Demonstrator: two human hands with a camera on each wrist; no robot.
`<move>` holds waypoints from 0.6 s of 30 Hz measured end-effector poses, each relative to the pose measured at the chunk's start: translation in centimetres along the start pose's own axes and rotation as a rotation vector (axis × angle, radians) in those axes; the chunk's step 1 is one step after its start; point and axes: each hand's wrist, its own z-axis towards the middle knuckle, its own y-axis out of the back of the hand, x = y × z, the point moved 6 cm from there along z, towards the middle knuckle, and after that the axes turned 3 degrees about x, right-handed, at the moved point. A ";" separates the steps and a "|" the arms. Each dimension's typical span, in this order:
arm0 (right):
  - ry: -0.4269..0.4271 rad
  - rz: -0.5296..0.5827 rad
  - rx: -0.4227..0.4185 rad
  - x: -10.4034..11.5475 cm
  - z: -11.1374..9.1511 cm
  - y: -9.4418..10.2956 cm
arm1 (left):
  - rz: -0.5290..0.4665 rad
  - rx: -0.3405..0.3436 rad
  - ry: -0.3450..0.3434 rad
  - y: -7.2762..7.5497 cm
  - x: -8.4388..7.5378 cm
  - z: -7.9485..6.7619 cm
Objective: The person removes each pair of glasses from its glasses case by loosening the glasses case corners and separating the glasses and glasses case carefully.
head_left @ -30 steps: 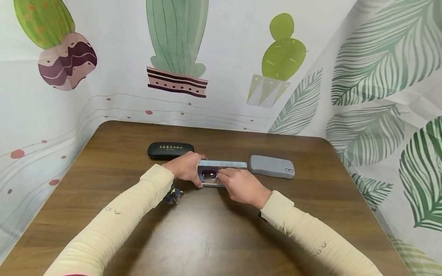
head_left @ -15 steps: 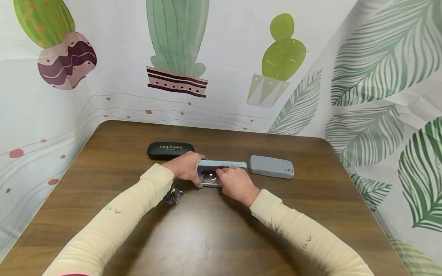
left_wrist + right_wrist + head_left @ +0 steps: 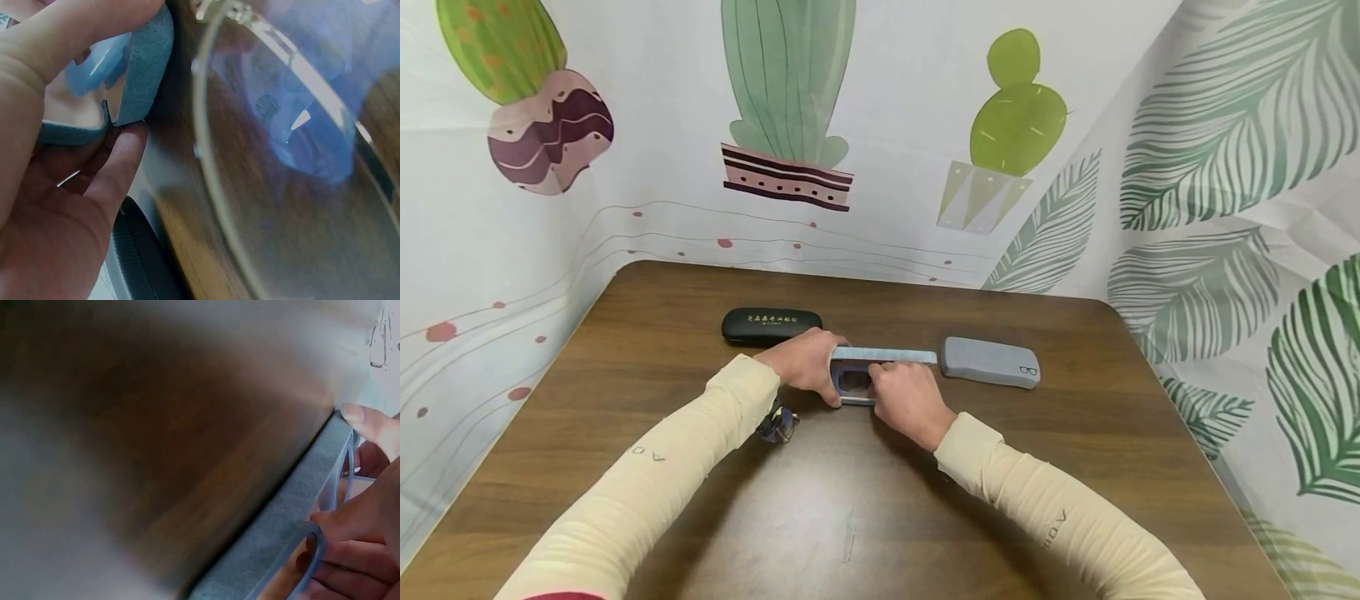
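In the head view, an open blue-grey glasses case [image 3: 884, 356] is tipped up, its inside facing me. My left hand [image 3: 807, 360] grips its left end, thumb below and fingers over the top; the left wrist view shows the same grip on the case [image 3: 147, 62]. Blue-framed glasses [image 3: 854, 382] sit inside the case. My right hand [image 3: 913, 402] reaches in from the right and pinches the glasses [image 3: 320, 547] around the middle of the frame, as the right wrist view shows. That hand covers the right part of the glasses and case.
Round metal-framed glasses [image 3: 780, 425] lie beside my left wrist and loom large, their rim [image 3: 201, 125] close to that camera. A black glasses case [image 3: 767, 327] lies behind my left hand. To the right, a closed grey case [image 3: 990, 362] rests on the wooden table [image 3: 880, 517].
My right hand and forearm have shifted left and slightly in, the fingers curling closer over the glasses. The bright reflection on the lens has faded. My left hand and the case keep their place.
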 end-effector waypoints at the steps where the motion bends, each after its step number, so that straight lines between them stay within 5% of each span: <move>1: -0.002 0.001 -0.007 0.0 0.0 0.1 | 0.000 0.000 -0.001 0.0 0.0 0.0; 18: -0.002 -0.008 -0.134 0.3 -0.8 2.0 | 0.021 -0.005 -0.013 0.2 0.0 0.0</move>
